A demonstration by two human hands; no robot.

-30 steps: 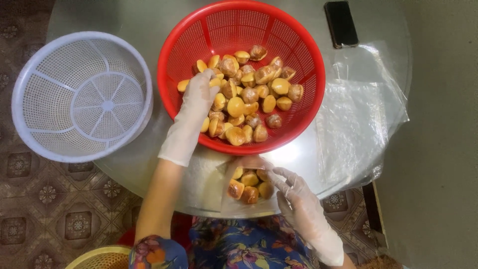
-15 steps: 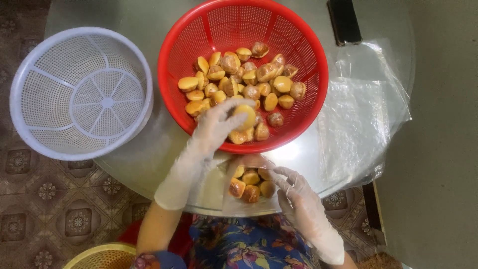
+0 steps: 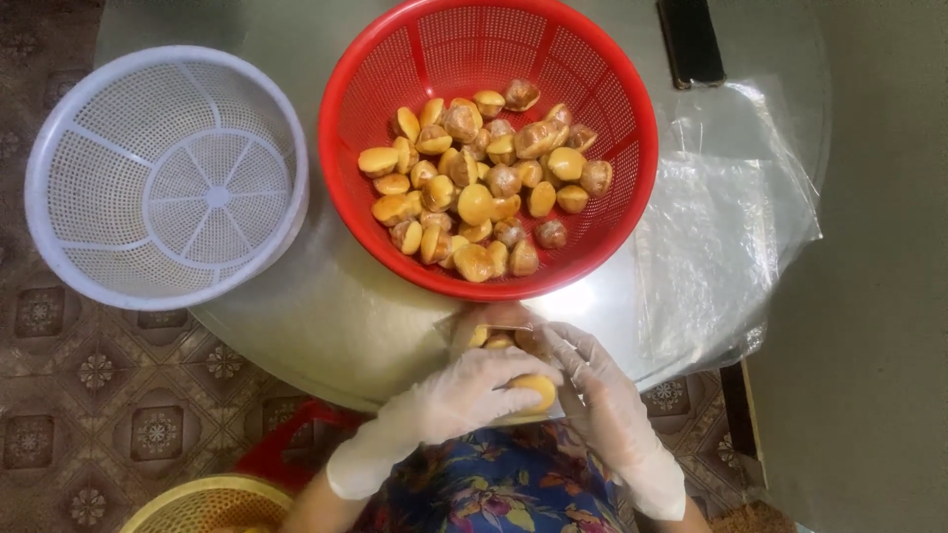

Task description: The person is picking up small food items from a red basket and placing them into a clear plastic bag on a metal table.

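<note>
A red plastic basket [image 3: 632, 109] on the round table holds several small golden and brown buns [image 3: 476, 202]. At the near table edge my left hand [image 3: 464, 395], in a thin clear glove, holds one yellow bun [image 3: 536, 387] over a small clear bag of buns [image 3: 499, 331]. Beside it my gloved right hand [image 3: 607, 405] grips that bag's right side. Both hands are below the red basket and apart from it.
An empty white plastic basket [image 3: 59, 158] stands at the table's left. A stack of clear plastic bags [image 3: 716, 237] lies to the right, with a dark phone [image 3: 691, 39] behind it. A yellow basket [image 3: 202, 505] and a red object [image 3: 296, 439] sit on the patterned floor.
My left hand left the red basket with a bun and came down to the bag at the table edge. My right hand stayed on the bag.
</note>
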